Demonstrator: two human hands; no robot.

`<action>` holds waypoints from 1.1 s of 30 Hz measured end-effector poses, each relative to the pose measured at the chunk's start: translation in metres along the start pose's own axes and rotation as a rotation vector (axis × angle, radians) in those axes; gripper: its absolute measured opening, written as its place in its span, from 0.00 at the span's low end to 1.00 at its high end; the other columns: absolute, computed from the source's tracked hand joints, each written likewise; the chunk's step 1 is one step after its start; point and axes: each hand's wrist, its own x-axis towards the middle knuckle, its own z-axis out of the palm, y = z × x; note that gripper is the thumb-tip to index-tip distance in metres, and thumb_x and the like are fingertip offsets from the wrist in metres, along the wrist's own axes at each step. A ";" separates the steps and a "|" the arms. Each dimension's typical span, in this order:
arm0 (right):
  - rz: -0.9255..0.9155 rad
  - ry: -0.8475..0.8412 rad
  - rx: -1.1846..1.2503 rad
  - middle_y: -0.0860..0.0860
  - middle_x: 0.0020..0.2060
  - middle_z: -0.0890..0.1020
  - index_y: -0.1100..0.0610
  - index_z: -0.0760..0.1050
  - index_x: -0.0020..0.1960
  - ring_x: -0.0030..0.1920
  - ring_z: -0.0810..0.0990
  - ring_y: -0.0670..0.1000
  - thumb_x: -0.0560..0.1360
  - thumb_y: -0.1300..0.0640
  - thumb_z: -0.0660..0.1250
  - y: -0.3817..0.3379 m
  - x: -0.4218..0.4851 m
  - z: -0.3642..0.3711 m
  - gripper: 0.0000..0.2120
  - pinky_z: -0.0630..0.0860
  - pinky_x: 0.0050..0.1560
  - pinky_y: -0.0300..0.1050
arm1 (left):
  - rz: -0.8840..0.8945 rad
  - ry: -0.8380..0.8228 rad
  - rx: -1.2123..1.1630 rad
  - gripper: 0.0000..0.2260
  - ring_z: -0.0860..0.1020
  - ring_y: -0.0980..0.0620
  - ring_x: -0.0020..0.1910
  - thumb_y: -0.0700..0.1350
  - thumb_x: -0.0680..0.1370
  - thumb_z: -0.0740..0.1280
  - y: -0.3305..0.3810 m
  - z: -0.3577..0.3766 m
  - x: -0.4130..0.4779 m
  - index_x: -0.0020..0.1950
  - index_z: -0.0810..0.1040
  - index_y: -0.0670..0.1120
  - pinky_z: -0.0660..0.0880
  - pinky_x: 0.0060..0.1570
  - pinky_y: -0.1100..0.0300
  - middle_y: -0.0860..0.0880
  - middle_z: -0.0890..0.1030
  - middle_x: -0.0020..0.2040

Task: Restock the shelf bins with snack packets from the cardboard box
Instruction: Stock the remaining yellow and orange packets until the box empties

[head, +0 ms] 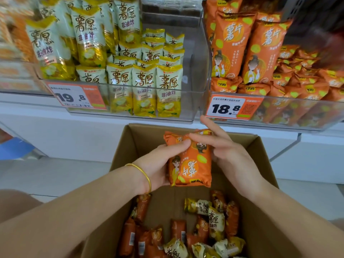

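Orange snack packet (189, 161), held at centre above the cardboard box (260, 161), is gripped by the curled left hand (158, 164) and right hand (229, 155); the orange bin (290, 116) at 1 o'clock is judged nearly stocked, with mixed packets (214, 220) at 6 o'clock left to be shelved.

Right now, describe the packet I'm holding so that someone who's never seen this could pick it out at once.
Find the open cardboard box below the shelf bins. Above it, the left hand and right hand hold an orange packet. It alone is lifted clear, its print upside down, while the other packets lie loose on the box floor.
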 end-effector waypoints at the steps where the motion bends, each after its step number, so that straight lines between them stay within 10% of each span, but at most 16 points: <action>1: 0.024 0.044 0.016 0.38 0.74 0.62 0.43 0.77 0.63 0.74 0.62 0.44 0.74 0.53 0.61 -0.002 -0.002 0.002 0.19 0.70 0.66 0.44 | 0.040 0.009 0.025 0.30 0.81 0.48 0.56 0.57 0.66 0.74 -0.002 -0.001 0.002 0.65 0.73 0.50 0.76 0.58 0.47 0.48 0.82 0.57; 6: 0.134 0.135 0.025 0.31 0.67 0.66 0.35 0.55 0.74 0.66 0.68 0.34 0.74 0.48 0.70 -0.009 -0.007 0.014 0.35 0.72 0.62 0.37 | 0.220 0.108 0.167 0.44 0.81 0.51 0.55 0.56 0.60 0.78 -0.007 -0.002 0.002 0.72 0.62 0.51 0.77 0.57 0.48 0.50 0.80 0.60; 11: 0.326 0.092 -0.011 0.48 0.54 0.80 0.47 0.70 0.65 0.50 0.81 0.45 0.66 0.51 0.75 -0.021 0.001 -0.005 0.29 0.79 0.44 0.40 | 0.271 0.213 0.198 0.40 0.80 0.52 0.56 0.54 0.64 0.78 -0.005 -0.001 0.000 0.71 0.61 0.50 0.75 0.60 0.49 0.51 0.79 0.59; 15: 0.416 0.257 0.431 0.54 0.51 0.79 0.49 0.75 0.62 0.47 0.83 0.53 0.62 0.65 0.74 -0.019 0.003 -0.017 0.30 0.81 0.40 0.49 | 0.210 0.320 0.027 0.25 0.80 0.46 0.54 0.49 0.76 0.67 -0.005 0.001 0.005 0.69 0.64 0.47 0.76 0.57 0.46 0.45 0.79 0.58; 23: 0.544 0.220 0.519 0.57 0.52 0.83 0.57 0.75 0.54 0.47 0.84 0.54 0.61 0.63 0.75 -0.011 -0.003 -0.004 0.23 0.82 0.48 0.50 | 0.234 0.256 -0.201 0.32 0.78 0.46 0.60 0.63 0.73 0.63 -0.001 0.005 0.007 0.72 0.65 0.48 0.74 0.60 0.45 0.43 0.76 0.64; 33: 0.552 -0.078 0.334 0.51 0.62 0.78 0.49 0.67 0.67 0.59 0.80 0.51 0.63 0.61 0.75 -0.027 -0.006 -0.012 0.35 0.77 0.60 0.54 | 0.355 0.116 0.401 0.33 0.78 0.64 0.55 0.76 0.61 0.61 -0.013 0.001 0.001 0.61 0.62 0.64 0.74 0.60 0.57 0.60 0.75 0.61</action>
